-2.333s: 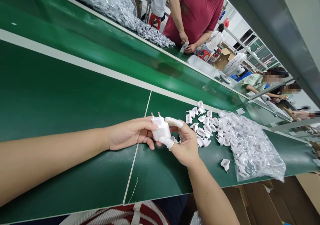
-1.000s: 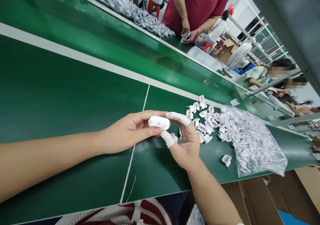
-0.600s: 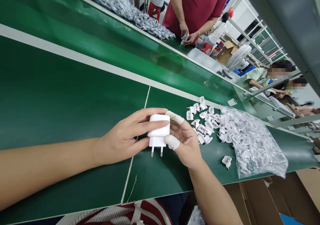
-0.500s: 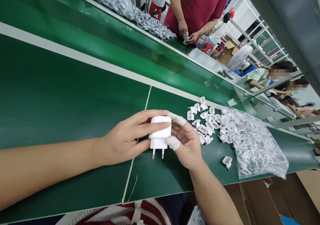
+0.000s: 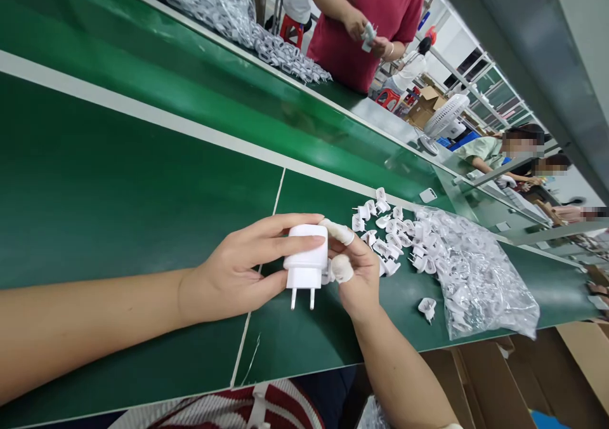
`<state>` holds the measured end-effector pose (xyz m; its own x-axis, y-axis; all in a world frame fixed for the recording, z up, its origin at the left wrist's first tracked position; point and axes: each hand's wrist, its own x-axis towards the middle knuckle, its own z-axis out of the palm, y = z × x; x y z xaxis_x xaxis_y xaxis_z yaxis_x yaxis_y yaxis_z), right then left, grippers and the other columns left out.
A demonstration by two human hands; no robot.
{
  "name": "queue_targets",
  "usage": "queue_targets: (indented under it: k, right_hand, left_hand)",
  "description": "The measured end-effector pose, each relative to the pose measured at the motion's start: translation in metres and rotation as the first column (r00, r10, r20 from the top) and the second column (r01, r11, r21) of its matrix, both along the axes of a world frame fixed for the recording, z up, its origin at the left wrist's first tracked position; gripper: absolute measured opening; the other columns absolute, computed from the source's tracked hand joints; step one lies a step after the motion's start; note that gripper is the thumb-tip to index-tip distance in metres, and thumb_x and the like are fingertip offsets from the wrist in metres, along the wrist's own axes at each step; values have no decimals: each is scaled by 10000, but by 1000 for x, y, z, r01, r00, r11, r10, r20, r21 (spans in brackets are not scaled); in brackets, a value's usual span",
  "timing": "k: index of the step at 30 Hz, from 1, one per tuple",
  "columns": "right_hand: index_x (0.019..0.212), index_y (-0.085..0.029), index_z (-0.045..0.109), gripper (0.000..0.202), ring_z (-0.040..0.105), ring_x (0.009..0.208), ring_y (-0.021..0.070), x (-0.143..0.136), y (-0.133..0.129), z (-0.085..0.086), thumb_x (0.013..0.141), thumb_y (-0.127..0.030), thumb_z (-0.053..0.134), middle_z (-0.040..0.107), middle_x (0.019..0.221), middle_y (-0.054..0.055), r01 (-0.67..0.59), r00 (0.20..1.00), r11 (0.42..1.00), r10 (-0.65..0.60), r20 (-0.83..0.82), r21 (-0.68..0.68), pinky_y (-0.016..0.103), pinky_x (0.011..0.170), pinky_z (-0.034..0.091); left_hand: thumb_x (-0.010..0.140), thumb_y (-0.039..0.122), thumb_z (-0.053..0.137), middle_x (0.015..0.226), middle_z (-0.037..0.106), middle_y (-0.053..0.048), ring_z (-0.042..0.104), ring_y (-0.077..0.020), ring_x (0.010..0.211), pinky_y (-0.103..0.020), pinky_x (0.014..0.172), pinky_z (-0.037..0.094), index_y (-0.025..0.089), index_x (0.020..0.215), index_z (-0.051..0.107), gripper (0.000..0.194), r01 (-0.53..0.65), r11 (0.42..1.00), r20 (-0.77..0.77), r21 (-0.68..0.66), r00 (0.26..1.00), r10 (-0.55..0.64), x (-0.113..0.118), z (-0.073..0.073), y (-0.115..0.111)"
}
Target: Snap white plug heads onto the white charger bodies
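A white plug charger [image 5: 307, 251] is held above the green bench, its two pins pointing down towards me. My left hand [image 5: 242, 261] is closed on it, with fingers across its top and front and the thumb at its lower left. My right hand [image 5: 356, 270] is curled against the charger's right side, with white wraps on the index finger and thumb. A bit of white shows between that thumb and the charger; I cannot make out what it is. To the right lie several loose white plug heads [image 5: 392, 232].
A clear plastic bag [image 5: 490, 283] of white plug parts lies at the right, with one plug head [image 5: 427, 308] before it. A white strip [image 5: 190, 124] edges the belt. Across it, a person in a red shirt [image 5: 361, 23] handles a white piece. Cardboard boxes [image 5: 514, 378] stand below.
My right thumb has shifted right, slightly away from the charger's front edge. The charger has tilted a little. The person opposite has raised their hands, and the view has shifted slightly.
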<state>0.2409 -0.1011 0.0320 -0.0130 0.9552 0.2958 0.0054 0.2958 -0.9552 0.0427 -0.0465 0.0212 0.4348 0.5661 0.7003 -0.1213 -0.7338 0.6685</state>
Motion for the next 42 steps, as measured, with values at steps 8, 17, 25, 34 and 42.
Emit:
queue_targets:
  k: [8, 17, 25, 34, 42]
  right_hand:
    - [1205, -280, 743, 395, 773, 962, 238, 1, -1, 7, 970, -579, 635, 743, 1191, 94, 73, 989, 997, -72, 127, -5, 408, 797, 681]
    - [971, -250, 773, 177, 680, 688, 167, 0, -2, 15, 991, -374, 648, 681, 859, 47, 305, 844, 944, -329, 423, 126, 312, 574, 575]
    - [1383, -316, 624, 485, 704, 1062, 240, 0, -4, 14, 917, -356, 752, 717, 1246, 77, 38, 871, 965, -159, 465, 258, 409, 839, 641]
    - [1360, -304, 634, 512, 724, 1065, 261, 0, -4, 19, 888, -416, 795, 732, 1259, 92, 0, 865, 961, -139, 483, 277, 428, 848, 645]
    - [1273, -303, 682, 594, 729, 885, 244, -2, -3, 19, 744, -402, 932, 778, 1096, 70, 8, 822, 908, -244, 514, 419, 419, 786, 615]
  left_hand:
    - [869, 126, 769, 1426, 668, -82, 691, -240, 1232, -304, 1042, 583, 313, 1289, 736, 461, 62, 985, 50, -164, 997, -54, -2, -2, -2]
    - [939, 593, 691, 767, 792, -78, 785, -234, 698, -317, 691, 679, 161, 1048, 670, 446, 260, 531, 172, -807, 962, -210, 4, 6, 2]
    - [948, 687, 612, 765, 790, -107, 783, -236, 694, -312, 676, 666, 154, 1016, 639, 538, 340, 411, 194, -846, 914, -356, 2, 4, 6]
    - [975, 688, 557, 835, 785, -127, 775, -246, 721, -355, 724, 666, 131, 1105, 697, 589, 407, 335, 257, -850, 875, -411, 2, -2, 6]
    - [953, 562, 662, 929, 757, -74, 738, -221, 852, -287, 751, 609, 181, 1113, 703, 415, 374, 284, 274, -883, 902, -335, 2, 2, 7]
